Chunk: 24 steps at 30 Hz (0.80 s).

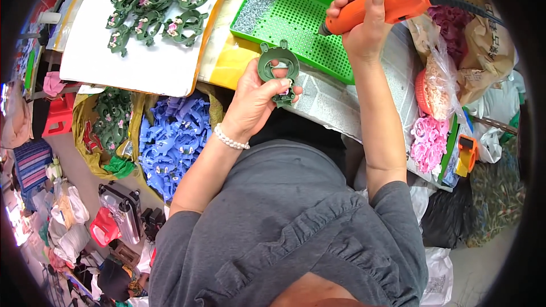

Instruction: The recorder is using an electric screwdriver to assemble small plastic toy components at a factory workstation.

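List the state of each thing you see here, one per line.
Left hand: closed on a green part
Green part: held, apart from the screwdriver tip
Right hand: wrapped around the orange screwdriver
Orange screwdriver: held up; running or not, cannot tell
Green tray: screws at its left end, the rest mostly bare
Screws: loose, heaped
Yellow bag: open
Blue parts: piled loosely

Around my paper-covered worktable [325, 101] lies a grey floor [69, 159]; to my left I see a red plastic stool [58, 115] and a blue striped cloth [35, 162]; farther out, bright white light [15, 224] glares at the edge of my view.
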Each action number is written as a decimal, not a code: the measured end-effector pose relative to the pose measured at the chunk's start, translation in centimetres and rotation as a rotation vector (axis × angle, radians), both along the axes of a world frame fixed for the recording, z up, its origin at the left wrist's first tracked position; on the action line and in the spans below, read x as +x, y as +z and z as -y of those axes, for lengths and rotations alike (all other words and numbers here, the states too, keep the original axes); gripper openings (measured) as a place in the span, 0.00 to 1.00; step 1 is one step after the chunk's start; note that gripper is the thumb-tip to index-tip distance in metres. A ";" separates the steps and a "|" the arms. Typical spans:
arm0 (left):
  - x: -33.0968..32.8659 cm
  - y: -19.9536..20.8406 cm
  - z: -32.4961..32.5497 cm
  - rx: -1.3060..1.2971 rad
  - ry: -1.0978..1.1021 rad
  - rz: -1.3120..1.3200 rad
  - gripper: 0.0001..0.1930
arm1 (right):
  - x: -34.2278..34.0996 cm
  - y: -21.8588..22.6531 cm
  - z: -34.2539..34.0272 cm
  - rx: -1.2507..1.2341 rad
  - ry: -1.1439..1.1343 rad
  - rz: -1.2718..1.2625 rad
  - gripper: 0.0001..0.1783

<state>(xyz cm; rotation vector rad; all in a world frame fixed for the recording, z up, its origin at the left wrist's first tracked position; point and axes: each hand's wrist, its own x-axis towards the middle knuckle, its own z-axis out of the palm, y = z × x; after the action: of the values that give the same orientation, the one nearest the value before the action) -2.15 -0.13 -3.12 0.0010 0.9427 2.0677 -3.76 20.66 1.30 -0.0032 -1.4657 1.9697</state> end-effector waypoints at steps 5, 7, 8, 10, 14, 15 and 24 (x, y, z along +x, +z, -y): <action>0.2 0.1 -0.4 -0.016 0.030 -0.037 0.19 | 0.0 -0.4 0.0 0.047 -0.006 0.036 0.24; 0.2 -0.1 -0.5 -0.027 0.036 -0.047 0.19 | -0.1 -0.5 0.1 0.038 -0.014 0.038 0.24; 0.3 -0.2 -0.5 -0.038 0.038 -0.058 0.19 | 0.0 -0.5 0.1 0.030 -0.025 0.039 0.24; 0.2 -0.1 -0.6 -0.043 0.026 -0.070 0.19 | 0.0 -0.4 0.0 0.032 -0.030 0.046 0.24; 0.2 0.1 -0.4 -0.053 -0.009 -0.072 0.19 | 0.0 -0.5 -0.1 0.031 -0.034 0.052 0.25; 0.1 0.3 -0.4 -0.053 -0.010 -0.072 0.19 | 0.0 -0.5 -0.1 0.031 -0.035 0.052 0.25; 0.1 0.6 -0.1 -0.138 -0.071 -0.051 0.21 | 0.1 -0.7 0.1 0.030 -0.026 0.039 0.27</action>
<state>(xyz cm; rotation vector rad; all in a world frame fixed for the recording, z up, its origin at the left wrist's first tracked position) -2.05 -0.05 -2.50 0.0142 1.0993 1.9419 -3.61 20.58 0.64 -0.0477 -1.5122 1.9369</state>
